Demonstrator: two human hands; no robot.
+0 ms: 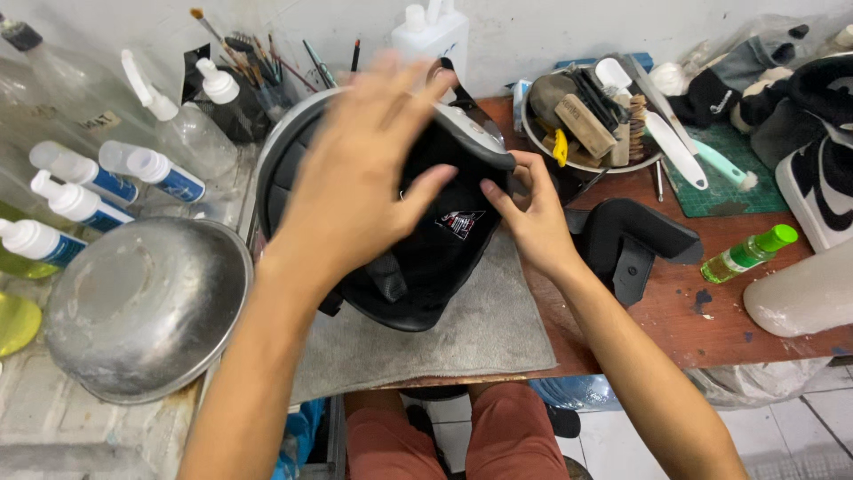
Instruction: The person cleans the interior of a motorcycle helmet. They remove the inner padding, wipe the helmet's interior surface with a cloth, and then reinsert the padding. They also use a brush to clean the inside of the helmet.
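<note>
Two hands on an upturned black-lined helmet [418, 249]: left hand [355, 178] spread, blurred; right hand [533, 218] pinching its rim.

A single head-worn camera is looking steeply down and forward from just above the person's own arms, facing the white wall behind the wooden table [711, 329]. It is sitting close: the forearms are entering from the bottom edge and filling the middle. The table's near edge is crossing the lower frame, with knees and tiled floor showing below it. No second view is sharing the scene
</note>
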